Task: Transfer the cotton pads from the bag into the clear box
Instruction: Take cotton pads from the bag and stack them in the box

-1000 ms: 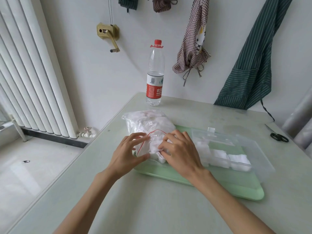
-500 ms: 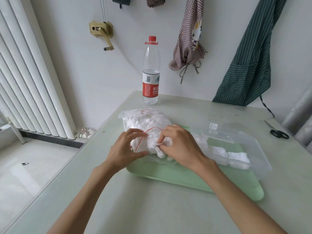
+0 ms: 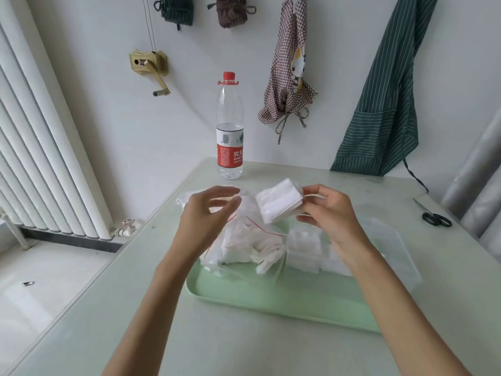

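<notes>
- The right hand (image 3: 329,213) pinches a stack of white cotton pads (image 3: 280,203) between thumb and fingers, raised above the bag (image 3: 244,251) and the clear box (image 3: 390,248).
- The left hand (image 3: 208,213) hovers over the bag with fingers loosely spread, holding nothing.
- The bag, its red-lined mouth open, lies partly on the green tray (image 3: 271,294) and contains more pads.
- The clear box on the tray has pads lined up inside.
- A water bottle (image 3: 230,126) stands at the far edge of the desk (image 3: 189,335).

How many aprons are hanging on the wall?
2 hanging open: a checked apron right of the water bottle, a green striped apron further right. Two rolled bundles at the top edge may be more.
</notes>
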The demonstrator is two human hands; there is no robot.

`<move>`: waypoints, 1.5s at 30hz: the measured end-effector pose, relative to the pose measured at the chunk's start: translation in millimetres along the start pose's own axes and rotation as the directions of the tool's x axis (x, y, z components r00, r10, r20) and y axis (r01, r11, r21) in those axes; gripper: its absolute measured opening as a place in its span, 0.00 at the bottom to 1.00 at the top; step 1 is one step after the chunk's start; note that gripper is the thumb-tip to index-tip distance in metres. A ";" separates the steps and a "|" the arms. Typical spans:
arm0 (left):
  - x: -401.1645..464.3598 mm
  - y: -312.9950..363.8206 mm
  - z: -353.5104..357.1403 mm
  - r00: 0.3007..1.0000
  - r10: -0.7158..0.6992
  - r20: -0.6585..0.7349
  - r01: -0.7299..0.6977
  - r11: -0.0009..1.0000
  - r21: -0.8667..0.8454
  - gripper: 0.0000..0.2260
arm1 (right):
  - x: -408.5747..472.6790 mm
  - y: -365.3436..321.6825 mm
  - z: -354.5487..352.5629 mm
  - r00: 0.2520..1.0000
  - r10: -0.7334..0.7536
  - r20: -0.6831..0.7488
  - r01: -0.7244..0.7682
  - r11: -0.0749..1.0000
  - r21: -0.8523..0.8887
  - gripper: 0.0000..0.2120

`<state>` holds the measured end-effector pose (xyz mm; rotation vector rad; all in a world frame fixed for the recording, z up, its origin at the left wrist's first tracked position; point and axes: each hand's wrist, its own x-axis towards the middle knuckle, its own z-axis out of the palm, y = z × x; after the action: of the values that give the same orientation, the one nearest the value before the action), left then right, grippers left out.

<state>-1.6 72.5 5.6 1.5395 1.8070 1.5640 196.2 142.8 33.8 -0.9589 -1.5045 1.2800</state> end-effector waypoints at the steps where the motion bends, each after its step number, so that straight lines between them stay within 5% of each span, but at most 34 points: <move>1: 3.1 13.1 10.6 0.999 0.016 -0.041 -0.018 0.998 -0.064 0.05 | 1.1 0.7 -6.8 1.000 0.002 -0.029 -0.002 1.000 -0.003 0.06; 3: 10.0 34.3 34.4 0.992 0.105 -0.071 -0.112 0.988 -0.104 0.05 | 4.5 4.5 -20.2 0.996 -0.010 -0.092 0.007 0.999 -0.031 0.06; 7: 25.4 53.0 80.3 0.967 0.225 0.118 -0.228 0.974 0.010 0.06 | 10.5 6.3 -43.9 0.984 -0.021 -0.179 0.019 1.000 -0.010 0.07; 17: 35.4 38.9 137.6 0.910 0.122 0.395 -0.120 0.992 -0.029 0.19 | 25.1 21.0 -83.7 0.988 0.082 -0.134 -0.080 0.997 0.018 0.12; 21: 40.4 31.1 139.0 0.946 0.096 0.309 -0.075 0.994 -0.078 0.04 | 27.4 24.8 -84.9 0.988 0.096 -0.118 -0.093 0.995 0.030 0.11; 25: 45.5 26.5 136.3 0.975 0.050 0.217 -0.028 0.994 -0.101 0.05 | 29.2 25.2 -94.8 0.982 0.135 -0.132 -0.134 0.991 0.018 0.10; 30: 35.4 34.6 137.3 0.981 0.179 0.079 -0.184 0.981 0.055 0.06 | 26.0 14.3 -134.4 0.969 0.179 -0.171 -0.205 0.968 -0.145 0.08; 32: 27.2 42.2 144.4 0.943 0.290 0.163 -0.325 0.908 0.266 0.02 | 21.9 10.0 -149.2 0.962 0.175 -0.207 -0.206 0.968 -0.140 0.08; 35: 23.7 46.3 158.3 0.806 0.333 0.489 -0.567 0.670 0.479 0.06 | 20.7 7.6 -158.4 0.956 0.162 -0.244 -0.194 0.974 -0.115 0.08; 42: 27.5 55.5 188.9 0.551 0.194 0.812 -0.820 0.309 0.483 0.09 | 19.3 10.2 -159.4 0.964 0.157 -0.216 -0.178 0.981 -0.081 0.09; 45: 29.6 59.0 191.2 0.499 0.097 0.861 -0.835 0.321 0.447 0.08 | 20.5 11.2 -159.3 0.963 0.156 -0.218 -0.174 0.983 -0.065 0.09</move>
<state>164.4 187.7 -2.4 2.8926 1.6134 -0.2315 343.2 208.5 33.3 -1.2578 -1.3429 1.1948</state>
